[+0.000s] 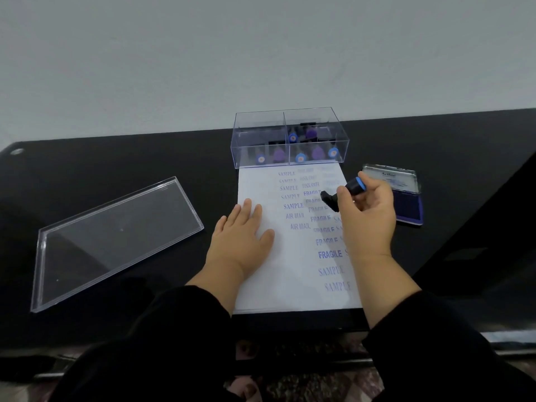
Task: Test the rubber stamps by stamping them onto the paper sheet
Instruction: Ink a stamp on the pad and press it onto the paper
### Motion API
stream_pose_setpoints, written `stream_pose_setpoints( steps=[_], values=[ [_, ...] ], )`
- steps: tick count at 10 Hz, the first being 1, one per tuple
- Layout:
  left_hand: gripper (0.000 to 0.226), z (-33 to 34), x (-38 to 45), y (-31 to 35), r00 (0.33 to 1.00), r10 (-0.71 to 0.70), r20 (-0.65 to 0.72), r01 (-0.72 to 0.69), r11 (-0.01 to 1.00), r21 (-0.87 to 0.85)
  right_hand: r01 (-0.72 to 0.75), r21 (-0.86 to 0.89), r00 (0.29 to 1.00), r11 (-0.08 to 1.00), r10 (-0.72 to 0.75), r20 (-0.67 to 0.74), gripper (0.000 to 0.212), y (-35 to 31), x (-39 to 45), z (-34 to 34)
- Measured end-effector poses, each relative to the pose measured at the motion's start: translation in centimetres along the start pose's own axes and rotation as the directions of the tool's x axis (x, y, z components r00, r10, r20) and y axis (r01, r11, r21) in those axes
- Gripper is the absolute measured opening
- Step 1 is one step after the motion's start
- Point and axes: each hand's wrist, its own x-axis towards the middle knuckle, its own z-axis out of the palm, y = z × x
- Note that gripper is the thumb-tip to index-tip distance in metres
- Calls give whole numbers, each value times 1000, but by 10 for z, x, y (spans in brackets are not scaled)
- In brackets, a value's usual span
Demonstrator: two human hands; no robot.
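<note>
head view | right hand [367, 219] gripped black rubber stamp with blue band [345, 192], long axis tilted lower left to upper right, at centre-right over white paper sheet [293, 274] | left hand [242, 236] lay flat, fingers straight, pressing sheet's left part | open blue ink pad [407, 198] right of right hand | clear plastic box of stamps [290, 137] above sheet, clear lid [116, 236] at left | nothing blocked the stamp's way down.

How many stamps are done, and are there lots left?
The paper sheet already carries blue SAMPLE, AIR MAIL and FRAGILE prints. The right hand holds one stamp above it; the left hand presses the sheet flat. Several stamps wait in the clear box, tested or not, I cannot tell.
</note>
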Motion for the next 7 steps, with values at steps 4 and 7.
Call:
stream_pose_setpoints(
  steps=[4,7],
  values=[
    [59,-1,0,1,1000,-5,1,5,1000,9,1,-25,1000,1000,-1,7,30,-6,7,-5],
    [58,-1,-1,1,1000,-4,4,4,1000,-3,-17,-57,998,998,20,61,29,-11,3,-8]
  ],
)
